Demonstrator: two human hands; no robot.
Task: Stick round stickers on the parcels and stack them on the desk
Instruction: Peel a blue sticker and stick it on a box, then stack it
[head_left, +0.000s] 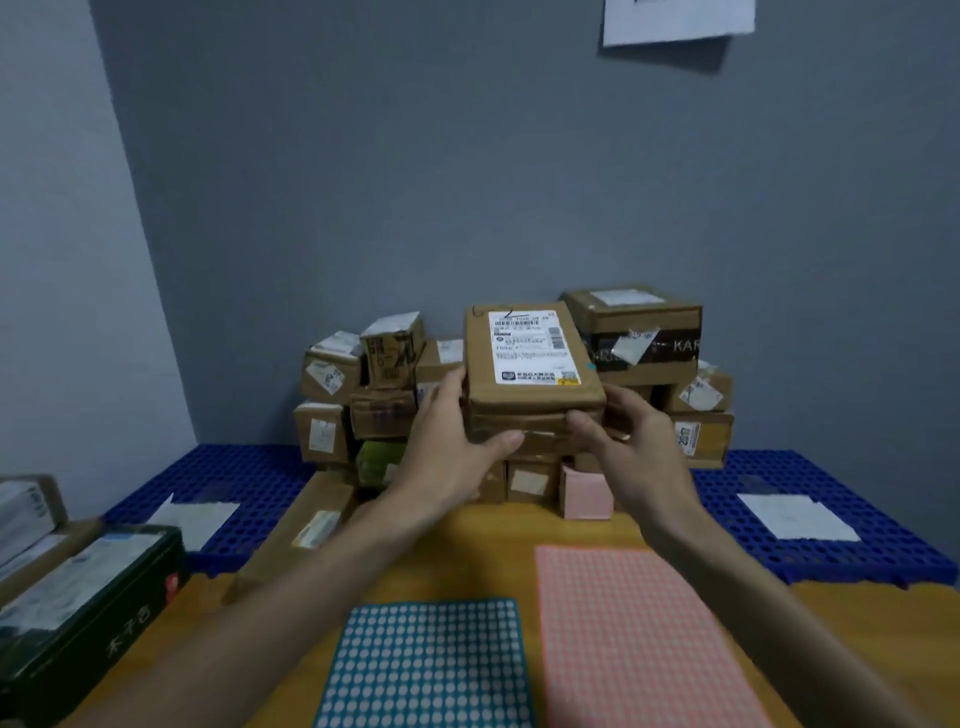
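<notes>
A flat brown cardboard parcel (530, 364) with a white shipping label on top is held between both hands above the stack of parcels (363, 395) at the back of the desk. My left hand (457, 447) grips its left and front edge, thumb along the front side. My right hand (634, 431) grips its right front corner. A small blue round sticker (590, 366) shows at the parcel's right edge. Two sticker sheets lie on the wooden desk (467, 545) near me: a teal sheet (426, 665) with white dots and a pink sheet (639, 634).
A larger brown box with a dark band (639, 332) tops the stack on the right. A pink box (587, 493) stands at the stack's foot. A dark green box (88, 613) lies at the left. Blue plastic pallets (841, 535) with white papers flank the desk.
</notes>
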